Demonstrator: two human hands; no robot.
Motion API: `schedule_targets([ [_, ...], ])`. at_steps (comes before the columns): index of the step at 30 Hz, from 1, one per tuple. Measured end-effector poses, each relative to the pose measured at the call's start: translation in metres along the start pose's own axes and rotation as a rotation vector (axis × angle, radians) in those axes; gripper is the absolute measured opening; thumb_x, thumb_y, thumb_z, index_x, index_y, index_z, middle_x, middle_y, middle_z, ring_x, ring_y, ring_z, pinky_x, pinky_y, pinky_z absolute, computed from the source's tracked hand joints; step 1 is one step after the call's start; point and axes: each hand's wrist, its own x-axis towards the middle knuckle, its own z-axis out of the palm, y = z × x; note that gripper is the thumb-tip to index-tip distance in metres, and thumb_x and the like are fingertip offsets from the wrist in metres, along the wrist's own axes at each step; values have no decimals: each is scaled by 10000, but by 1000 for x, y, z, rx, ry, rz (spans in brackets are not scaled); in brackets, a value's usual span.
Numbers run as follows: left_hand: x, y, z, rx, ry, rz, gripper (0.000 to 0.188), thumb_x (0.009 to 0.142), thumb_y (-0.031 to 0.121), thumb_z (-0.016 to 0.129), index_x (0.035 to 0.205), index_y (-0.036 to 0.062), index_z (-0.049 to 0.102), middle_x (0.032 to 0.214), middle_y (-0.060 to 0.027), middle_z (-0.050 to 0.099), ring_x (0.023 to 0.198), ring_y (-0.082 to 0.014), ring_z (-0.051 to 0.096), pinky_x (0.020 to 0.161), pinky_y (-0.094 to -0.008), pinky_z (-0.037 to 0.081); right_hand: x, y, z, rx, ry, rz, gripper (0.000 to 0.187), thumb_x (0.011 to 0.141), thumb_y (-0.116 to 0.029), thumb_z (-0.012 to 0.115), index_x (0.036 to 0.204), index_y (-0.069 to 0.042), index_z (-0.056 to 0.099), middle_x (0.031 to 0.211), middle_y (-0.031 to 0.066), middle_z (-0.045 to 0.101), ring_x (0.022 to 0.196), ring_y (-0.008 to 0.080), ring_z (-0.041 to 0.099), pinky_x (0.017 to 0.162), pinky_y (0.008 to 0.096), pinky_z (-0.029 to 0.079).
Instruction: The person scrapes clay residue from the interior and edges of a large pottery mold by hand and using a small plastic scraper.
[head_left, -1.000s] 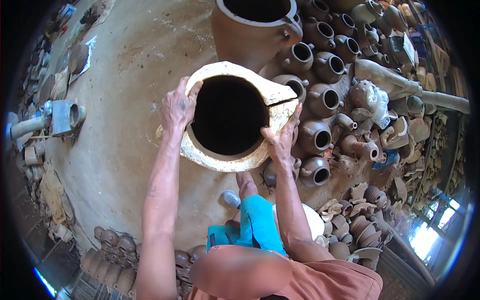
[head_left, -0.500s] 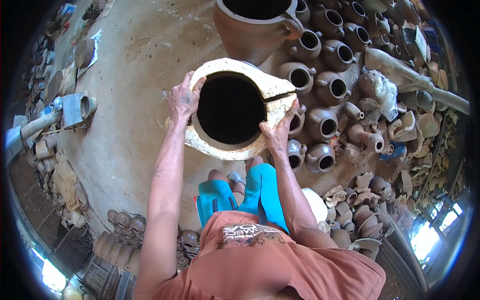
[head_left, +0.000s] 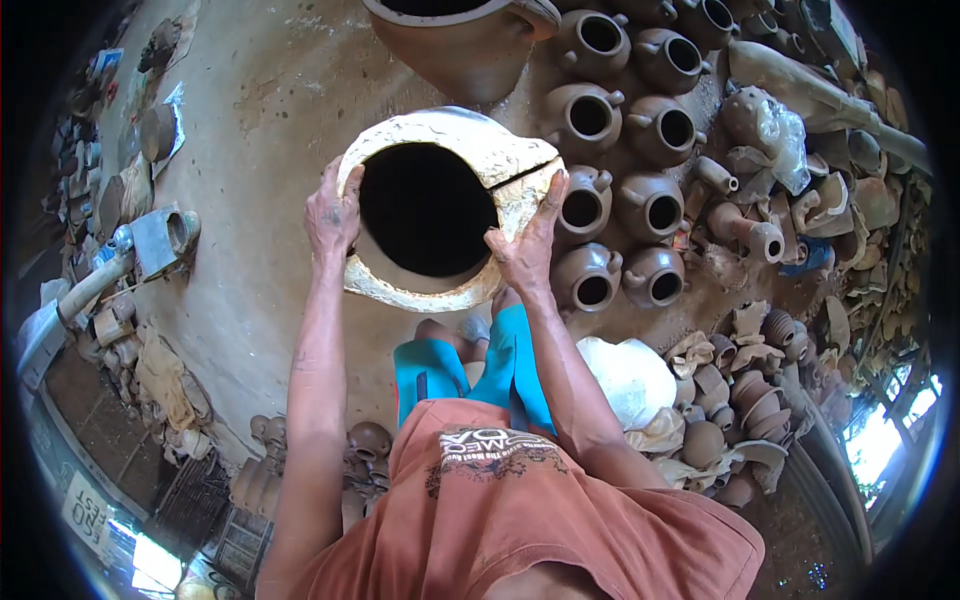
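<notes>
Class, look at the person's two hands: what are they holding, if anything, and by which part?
Both hold the whitish ring-shaped mould by its rim: the left hand on the left edge, the right hand on the right edge, just below a crack.

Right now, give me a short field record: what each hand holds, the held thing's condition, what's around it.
left hand: left hand grips the left rim of the pale plaster mould
right hand: right hand grips its right rim
mould state: hollow, dark round opening faces up, a crack runs through the right side near the right hand
right of mould: rows of brown clay jugs on the ground
ahead: large clay pot
ground: bare earthen floor
</notes>
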Motion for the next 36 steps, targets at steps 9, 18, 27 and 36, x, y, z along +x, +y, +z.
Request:
schedule_targets([
  [9, 13, 3, -2, 52, -20, 6, 510, 991, 605, 531, 1323, 230, 624, 975, -241, 730, 939, -471, 696, 756, -556, 545, 0, 2, 0, 28, -7, 14, 1293, 608, -77, 733, 1643, -188, -35, 1671, 290, -39, 1548, 459, 116, 1234, 467, 251],
  [18, 11, -12, -5, 67, 17, 11, 546, 980, 631, 523, 1308, 206, 622, 926, -239, 733, 907, -457, 711, 747, -552, 557, -3, -3, 8, 9, -18, 8, 1268, 617, -76, 705, 1641, -150, -39, 1670, 300, -11, 1559, 444, 79, 1257, 449, 166],
  [27, -7, -1, -4, 34, -20, -51, 510, 997, 597, 525, 1345, 231, 599, 1001, -232, 732, 944, -455, 703, 773, -547, 554, -2, 5, 9, 72, 33, -18, 1236, 605, -23, 647, 1647, -154, -4, 1661, 250, 104, 1536, 372, 173, 1242, 408, 203],
  [36, -1, -2, -4, 65, 5, -16, 538, 974, 621, 538, 1336, 229, 606, 965, -208, 744, 888, -436, 719, 732, -550, 566, -5, 8, 9, 109, -2, -23, 1238, 600, 29, 609, 1647, -156, -24, 1645, 174, 185, 1506, 297, 255, 1216, 365, 257],
])
